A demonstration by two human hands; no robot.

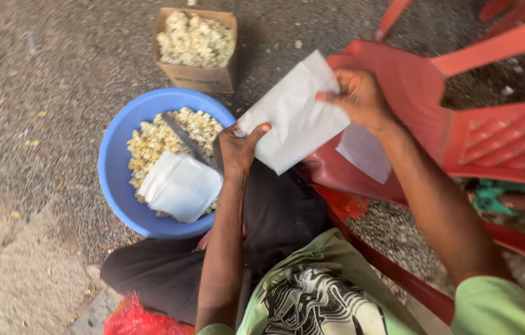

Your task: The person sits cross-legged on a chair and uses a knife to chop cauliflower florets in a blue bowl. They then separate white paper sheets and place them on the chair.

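White paper sheet (pixel 293 115) held in the air between both hands, above the lap and the front edge of a red plastic chair (pixel 411 87). Left hand (pixel 238 149) pinches the sheet's lower-left corner, thumb on top; right hand (pixel 358 96) grips the upper-right edge, fingers curled over it. Both hands closed on the sheet, neither free. Sheet is roughly rectangular; its long axis runs diagonally from lower left near the left hand to upper right by the right hand, with the far corner pointing up and away from the body. It looks nearly flat, slightly tilted toward the camera. The 2 hands sit at opposite ends of that axis, so neither is clearly nearer to the sheet's middle. Just left of the left hand, on the gravel ground (pixel 45 74), a blue basin (pixel 114 167) holds pale yellowish flowers (pixel 151 139), with a folded stack of white papers (pixel 180 185) resting on them. 1 more thin sheet (pixel 365 152) lies on the chair seat under the right wrist. Beyond the basin stands a cardboard box (pixel 200 77) with more flowers inside.
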